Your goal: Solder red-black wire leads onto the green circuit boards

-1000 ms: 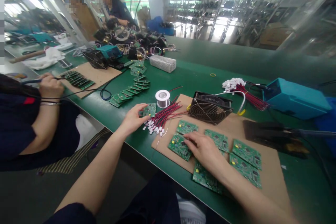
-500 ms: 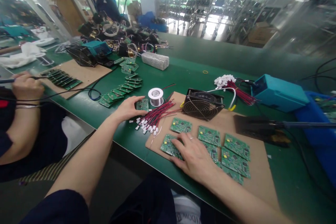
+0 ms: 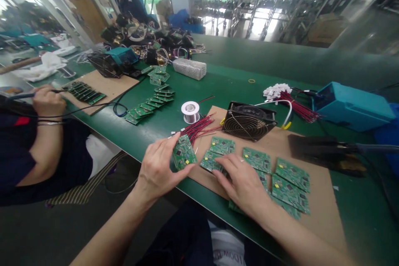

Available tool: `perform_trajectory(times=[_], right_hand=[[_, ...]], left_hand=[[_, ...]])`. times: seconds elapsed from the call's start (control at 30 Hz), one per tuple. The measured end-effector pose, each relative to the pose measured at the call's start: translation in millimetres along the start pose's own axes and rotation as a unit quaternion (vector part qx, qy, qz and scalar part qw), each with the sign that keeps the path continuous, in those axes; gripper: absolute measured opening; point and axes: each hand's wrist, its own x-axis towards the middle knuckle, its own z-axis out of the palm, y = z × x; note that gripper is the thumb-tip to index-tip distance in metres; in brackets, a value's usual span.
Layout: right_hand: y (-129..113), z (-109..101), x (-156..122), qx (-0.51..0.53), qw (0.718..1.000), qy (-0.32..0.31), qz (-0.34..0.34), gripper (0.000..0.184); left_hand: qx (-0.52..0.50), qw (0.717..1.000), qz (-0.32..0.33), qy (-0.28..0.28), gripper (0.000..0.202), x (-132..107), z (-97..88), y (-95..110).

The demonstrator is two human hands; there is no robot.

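Starting at the left, we note a co-worker's hand (image 3: 48,102) gripping a slim tool (image 3: 23,96) with a dark cable. Just beside it, a brown panel (image 3: 116,87) bears a slanted row of circuit boards (image 3: 85,92). Further along, we find an overlapping line of green boards (image 3: 151,106) on the green bench (image 3: 230,91).

We observe the left hand (image 3: 158,164) clamped on 1 circuit board (image 3: 183,152), thumb and fingers at its edges; the board is tilted, above the near edge of the bench. Behind it we record a bubble-wrapped package (image 3: 190,68), a spool of wire (image 3: 190,112) and a heap of red and black leads (image 3: 201,125).

The right hand (image 3: 243,181) is apart from the left, its fingertips at a flat board (image 3: 209,161) on the nearer panel (image 3: 324,187); we cannot tell whether it grips. Behind it stands a black fan (image 3: 249,121). To its right we list a bundle of white connectors (image 3: 277,91), at least 3 green boards in a column (image 3: 291,193) and a teal box (image 3: 352,106).
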Motion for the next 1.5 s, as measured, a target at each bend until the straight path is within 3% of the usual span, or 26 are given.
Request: perform_trajectory(times=[0.07,0.17,0.23,0.3,0.47,0.63,0.77,0.9,1.0,1.1,1.17,1.2,1.3,1.37,1.43,1.5], right_hand=[[-5.7,-3.0,-1.8,0.159,0.985,-0.024,0.058,0.019],[-12.1,1.2,-3.0,0.374,0.91,-0.078,0.161,0.024],[-12.3,7.9,-3.3,0.446,0.867,-0.09,0.204,0.022],[-9.9,13.7,-3.7,0.462,0.852,-0.091,0.228,0.017],[-3.6,16.0,-4.1,0.428,0.868,-0.089,0.235,0.013],[-2.9,16.7,-5.8,0.39,0.885,-0.098,0.233,0.015],[-2.0,11.6,-7.6,0.318,0.927,-0.083,0.183,0.016],[4.5,-5.2,-7.4,0.212,0.968,-0.014,0.136,0.017],[8.9,-16.7,-8.9,0.2,0.97,-0.013,0.14,0.017],[6.5,-21.1,-14.0,0.228,0.964,-0.05,0.127,0.018],[2.2,-19.9,-18.3,0.299,0.938,-0.092,0.148,0.022],[0.0,-18.6,-20.4,0.353,0.912,-0.115,0.176,0.027],[-4.4,-14.3,-25.1,0.504,0.797,-0.195,0.268,0.042],[-5.9,-12.5,-26.7,0.558,0.738,-0.229,0.301,0.043],[-7.4,-10.8,-27.5,0.585,0.715,-0.2,0.327,0.041],[-10.0,-8.0,-28.4,0.596,0.709,-0.113,0.36,0.043]], left_hand=[[0.0,1.0,0.02,0.017,0.078,-8.8,1.5,16.1],[-0.019,0.999,0.029,0.02,0.081,-22.0,5.2,36.7],[-0.036,0.999,0.018,0.01,0.082,-30.0,7.4,45.8],[-0.056,0.998,0.003,-0.007,0.082,-36.8,8.8,50.8],[-0.116,0.992,-0.022,-0.043,0.08,-49.4,9.8,55.3],[-0.162,0.984,-0.069,0.003,0.091,-60.3,13.6,59.9],[-0.179,0.98,-0.081,0.041,0.096,-67.5,17.2,62.7],[-0.184,0.977,-0.101,0.045,0.097,-76.1,20.1,63.4],[-0.197,0.971,-0.121,0.06,0.098,-82.8,21.0,63.9],[-0.305,0.941,-0.133,0.062,0.092,-85.5,17.5,64.3],[-0.426,0.895,-0.131,0.01,0.089,-83.5,11.8,63.1],[-0.484,0.865,-0.129,-0.029,0.089,-81.3,8.2,61.6],[-0.61,0.769,-0.133,-0.138,0.086,-71.2,-2.7,54.3],[-0.65,0.722,-0.147,-0.188,0.081,-64.2,-7.4,49.0],[-0.643,0.716,-0.165,-0.216,0.07,-59.6,-8.6,46.0],[-0.587,0.763,-0.168,-0.212,0.062,-58.6,-6.4,46.9]])
